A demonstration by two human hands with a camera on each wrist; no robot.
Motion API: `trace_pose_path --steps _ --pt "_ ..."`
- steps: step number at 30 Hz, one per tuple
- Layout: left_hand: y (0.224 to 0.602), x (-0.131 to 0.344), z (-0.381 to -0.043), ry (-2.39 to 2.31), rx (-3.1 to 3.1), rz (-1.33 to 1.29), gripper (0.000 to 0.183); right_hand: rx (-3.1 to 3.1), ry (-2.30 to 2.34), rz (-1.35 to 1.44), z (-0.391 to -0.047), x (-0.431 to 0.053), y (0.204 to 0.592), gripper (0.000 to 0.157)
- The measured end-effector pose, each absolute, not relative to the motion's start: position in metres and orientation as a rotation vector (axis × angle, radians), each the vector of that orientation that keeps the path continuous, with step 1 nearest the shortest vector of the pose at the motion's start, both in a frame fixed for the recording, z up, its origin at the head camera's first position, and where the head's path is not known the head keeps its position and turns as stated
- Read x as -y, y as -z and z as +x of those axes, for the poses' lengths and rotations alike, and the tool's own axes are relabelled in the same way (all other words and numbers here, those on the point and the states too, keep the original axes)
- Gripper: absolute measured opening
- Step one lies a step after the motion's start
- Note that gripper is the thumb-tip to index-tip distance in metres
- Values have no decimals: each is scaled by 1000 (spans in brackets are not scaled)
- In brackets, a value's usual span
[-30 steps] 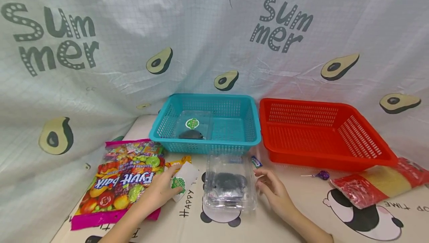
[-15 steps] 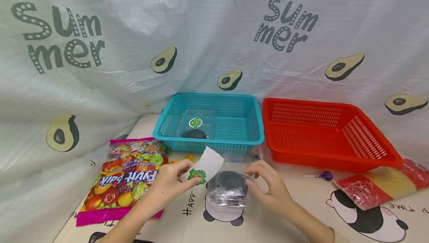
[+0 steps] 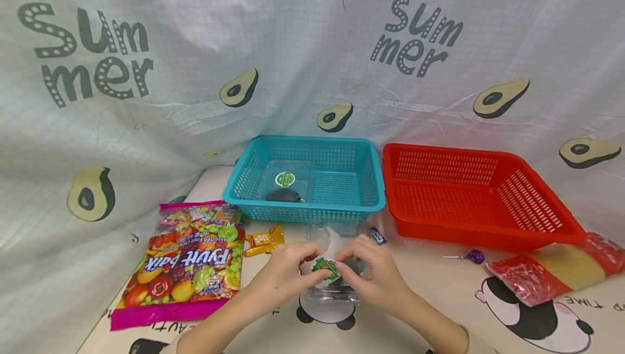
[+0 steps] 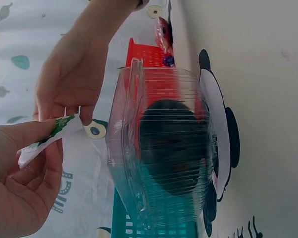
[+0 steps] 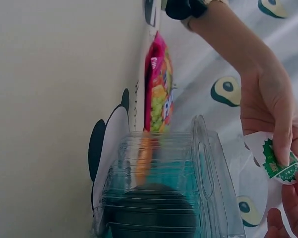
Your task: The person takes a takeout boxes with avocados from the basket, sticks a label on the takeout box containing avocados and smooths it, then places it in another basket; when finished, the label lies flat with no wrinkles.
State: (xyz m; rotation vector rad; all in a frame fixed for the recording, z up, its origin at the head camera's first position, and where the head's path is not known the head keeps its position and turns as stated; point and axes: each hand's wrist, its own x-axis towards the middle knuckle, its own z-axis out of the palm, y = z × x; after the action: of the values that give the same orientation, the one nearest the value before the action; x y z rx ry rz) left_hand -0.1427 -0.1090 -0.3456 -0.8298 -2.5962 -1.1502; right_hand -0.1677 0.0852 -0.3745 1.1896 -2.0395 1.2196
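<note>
My left hand (image 3: 288,271) pinches a white backing sheet with a round green sticker (image 3: 324,270), thumb over the printed side. The thumb and fingers of my right hand (image 3: 373,271) meet the sticker's other edge and pinch it. Both hands are above a lidded clear plastic box (image 4: 120,124), which stands on the table. Inside the box lies a dark rounded object (image 4: 169,144); its kind is unclear through the ridged plastic. In the right wrist view the green sticker (image 5: 274,159) faces the camera, slightly bent between the two hands.
Behind stand a teal basket (image 3: 303,213), holding another stickered clear box (image 3: 285,179), and a red basket (image 3: 480,240). A fruit candy bag (image 3: 183,267) and a yellow packet (image 3: 265,241) lie left. A lollipop (image 3: 473,256), small blue sweet (image 3: 378,236) and red-and-yellow packet (image 3: 556,270) lie right.
My left hand has lifted the sticker sheet from beside the candy bag and carried it right, over the box. My right hand has moved left from the box's side to the sticker.
</note>
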Motion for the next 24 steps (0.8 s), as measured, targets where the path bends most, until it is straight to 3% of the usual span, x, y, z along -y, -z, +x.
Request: trace_pose_path --steps 7,15,24 --pt "345 117 -142 1361 2631 -749 20 2154 -1343 1107 -168 -92 378 13" --pt "344 129 -141 1503 2641 -680 12 2165 -1405 1065 -169 -94 383 20" --pt "349 130 -141 1415 2654 -660 4 2241 -1431 1050 -166 -93 382 16"
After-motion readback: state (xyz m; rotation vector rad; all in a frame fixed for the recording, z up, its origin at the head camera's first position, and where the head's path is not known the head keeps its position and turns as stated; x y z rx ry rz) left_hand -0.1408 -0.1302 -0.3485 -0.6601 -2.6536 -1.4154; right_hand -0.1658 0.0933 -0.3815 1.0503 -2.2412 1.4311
